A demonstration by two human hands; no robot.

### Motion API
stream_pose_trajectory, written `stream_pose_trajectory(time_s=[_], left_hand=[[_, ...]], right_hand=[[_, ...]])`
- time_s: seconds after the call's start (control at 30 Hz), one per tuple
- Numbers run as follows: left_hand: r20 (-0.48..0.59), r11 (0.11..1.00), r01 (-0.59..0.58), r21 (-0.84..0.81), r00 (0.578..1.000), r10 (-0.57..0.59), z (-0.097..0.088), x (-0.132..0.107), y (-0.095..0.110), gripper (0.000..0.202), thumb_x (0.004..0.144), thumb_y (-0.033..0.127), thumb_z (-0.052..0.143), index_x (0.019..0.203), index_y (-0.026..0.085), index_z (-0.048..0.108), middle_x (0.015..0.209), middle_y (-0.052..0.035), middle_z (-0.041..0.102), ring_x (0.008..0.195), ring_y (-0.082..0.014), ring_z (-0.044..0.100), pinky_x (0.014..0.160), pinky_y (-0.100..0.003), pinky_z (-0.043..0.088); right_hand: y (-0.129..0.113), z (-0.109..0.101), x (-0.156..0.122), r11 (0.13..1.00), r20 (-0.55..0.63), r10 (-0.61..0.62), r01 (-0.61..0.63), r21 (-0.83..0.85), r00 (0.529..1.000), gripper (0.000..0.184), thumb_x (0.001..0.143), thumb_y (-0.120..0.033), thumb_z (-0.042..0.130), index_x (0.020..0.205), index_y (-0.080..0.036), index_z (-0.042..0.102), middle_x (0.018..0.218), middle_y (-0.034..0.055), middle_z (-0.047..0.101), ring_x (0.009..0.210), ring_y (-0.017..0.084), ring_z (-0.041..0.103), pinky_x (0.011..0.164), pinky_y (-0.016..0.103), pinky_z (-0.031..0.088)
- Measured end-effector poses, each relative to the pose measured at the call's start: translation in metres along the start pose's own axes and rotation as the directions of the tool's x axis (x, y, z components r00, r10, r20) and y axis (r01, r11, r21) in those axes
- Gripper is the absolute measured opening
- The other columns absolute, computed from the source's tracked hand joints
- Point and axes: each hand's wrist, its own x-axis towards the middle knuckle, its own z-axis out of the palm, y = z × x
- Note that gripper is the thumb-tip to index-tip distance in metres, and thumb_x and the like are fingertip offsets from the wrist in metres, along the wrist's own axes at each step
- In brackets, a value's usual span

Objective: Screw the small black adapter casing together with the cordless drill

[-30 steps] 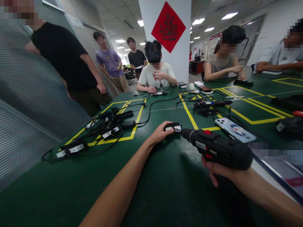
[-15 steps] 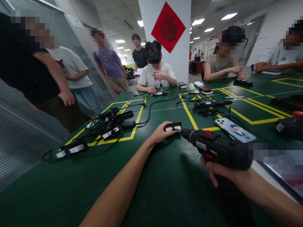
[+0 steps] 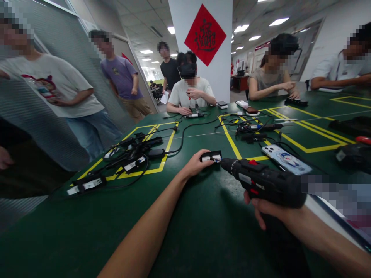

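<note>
My left hand (image 3: 198,164) is closed around a small black case with a white inside (image 3: 215,157), which rests on the green table (image 3: 185,216). My right hand (image 3: 261,208) grips a black cordless drill (image 3: 263,181) with red buttons by its handle. The drill lies level and points left, its chuck right beside the case's right end. Whether the bit touches anything inside the case is too small to tell. Part of the drill's handle is lost in dark shadow below my right hand.
A heap of black cables and devices (image 3: 136,152) lies left, within yellow tape. More cables and a pen-like tool (image 3: 266,127) lie beyond the drill. A phone in a printed case (image 3: 286,159) is behind the drill. Several people sit or stand around the table.
Both hands, the case and the drill hold nearly the same place. At the left, standing people have moved leftward, and the one in black is now mostly out of view.
</note>
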Motion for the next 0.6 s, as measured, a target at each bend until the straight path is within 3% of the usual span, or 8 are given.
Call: stream_pose_trajectory(time_s=[0.2,0.37,0.6], left_hand=[[-0.013,0.999,-0.004,0.043,1.000,0.004,-0.001,-0.001,0.001,0.049,0.074,0.045,0.057,0.115,0.018,0.051,0.106,-0.0053,0.059,0.088,-0.0175,0.057,0.078,-0.029,0.046],[-0.015,0.999,0.005,0.041,1.000,-0.004,-0.001,-0.001,0.002,0.050,0.074,0.045,0.056,0.116,0.018,0.050,0.107,-0.0057,0.059,0.088,-0.0180,0.057,0.078,-0.030,0.046],[-0.014,0.999,0.011,0.032,1.000,-0.011,-0.003,-0.003,0.001,0.050,0.073,0.043,0.058,0.115,0.017,0.051,0.108,-0.0064,0.059,0.089,-0.0184,0.057,0.077,-0.029,0.046]], right_hand=[[-0.007,0.004,0.000,1.000,-0.022,0.014,-0.014,0.011,1.000,0.057,0.077,-0.031,0.062,0.127,-0.026,0.036,0.086,0.0030,0.066,0.043,0.013,0.063,0.040,0.026,0.049],[-0.019,0.001,0.005,0.985,0.064,0.157,-0.160,0.056,0.986,0.043,0.068,-0.026,0.066,0.109,-0.022,0.053,0.083,0.0029,0.069,0.044,0.016,0.065,0.041,0.028,0.051],[-0.026,0.014,-0.007,0.995,-0.012,0.077,-0.076,0.067,0.997,0.040,0.065,-0.030,0.066,0.103,-0.020,0.056,0.078,0.0021,0.068,0.038,0.012,0.060,0.035,0.023,0.046]])
